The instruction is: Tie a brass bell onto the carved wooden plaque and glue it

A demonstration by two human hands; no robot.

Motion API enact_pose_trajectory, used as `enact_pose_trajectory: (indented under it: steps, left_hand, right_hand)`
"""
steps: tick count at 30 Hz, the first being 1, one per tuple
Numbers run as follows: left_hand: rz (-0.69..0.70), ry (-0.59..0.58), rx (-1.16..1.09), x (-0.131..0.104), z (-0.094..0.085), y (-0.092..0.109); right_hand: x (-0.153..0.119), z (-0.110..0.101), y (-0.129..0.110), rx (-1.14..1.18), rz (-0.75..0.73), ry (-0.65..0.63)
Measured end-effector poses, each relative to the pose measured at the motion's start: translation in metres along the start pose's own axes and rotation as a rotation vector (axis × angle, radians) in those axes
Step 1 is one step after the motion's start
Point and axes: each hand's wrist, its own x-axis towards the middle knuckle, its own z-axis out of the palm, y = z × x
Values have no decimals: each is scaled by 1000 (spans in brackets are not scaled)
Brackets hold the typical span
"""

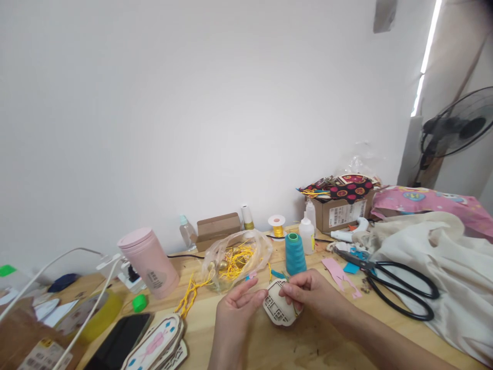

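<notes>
A pale wooden pendant with a cut-out lattice border [278,310] is held tilted over the table between my hands. My right hand [311,292] pinches at its upper right part, thumb and forefinger together; a thin dark-green cord shows beside these fingers. My left hand [241,302] is at the pendant's left edge, thumb tip touching or nearly touching it, forefinger stretched out and apart. Its lower fingers are hidden. Just behind stands a teal thread cone [295,255]. A clear plastic bag [265,245] with yellow cords and gold-coloured pieces lies behind my left hand.
Black-handled scissors [398,285] lie right, on white cloth [442,246]. Pink scraps [339,275] lie nearer. Left are stacked wooden pendants [156,343], a phone [119,341], a pink tumbler [149,262] and a tape roll [92,316]. White squeeze bottles [307,235] stand behind.
</notes>
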Motion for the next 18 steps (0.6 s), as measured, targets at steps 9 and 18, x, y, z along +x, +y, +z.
enact_pose_trajectory:
  steps: [9, 18]
  left_hand:
    - [20, -3, -25, -1, 1, 2]
    - [45, -4, 87, 2, 1, -1]
  right_hand:
    - [0, -2, 2, -31, -4, 2]
    - [1, -2, 3, -54, -8, -8]
